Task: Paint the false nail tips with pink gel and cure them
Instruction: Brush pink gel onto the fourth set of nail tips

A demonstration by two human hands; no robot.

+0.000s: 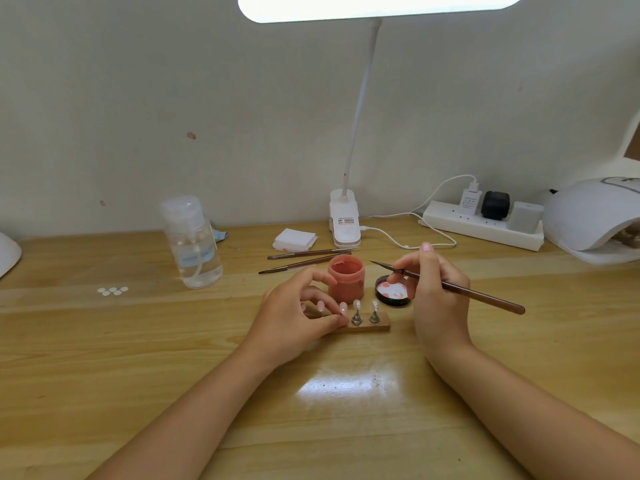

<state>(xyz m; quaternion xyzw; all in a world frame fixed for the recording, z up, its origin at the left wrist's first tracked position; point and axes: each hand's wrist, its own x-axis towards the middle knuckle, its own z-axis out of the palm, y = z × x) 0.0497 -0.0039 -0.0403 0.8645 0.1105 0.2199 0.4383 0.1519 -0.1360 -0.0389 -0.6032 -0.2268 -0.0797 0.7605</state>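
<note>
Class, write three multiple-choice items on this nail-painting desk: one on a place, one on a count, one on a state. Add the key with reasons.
1. Where does the black lid lie?
A. right of the pink gel jar
B. behind the clear bottle
C. under the curing lamp

2. How many spare brushes lie behind the jar?
A. none
B. two
C. four

3. What is the right hand doing?
A. resting flat
B. pressing the power strip
C. holding a brush

Key: 1 A, the lid sits beside the jar on its right. 2 B, two lie side by side. 3 C, its fingers pinch the handle while the left hand pinches at the wooden nail stand.
</note>
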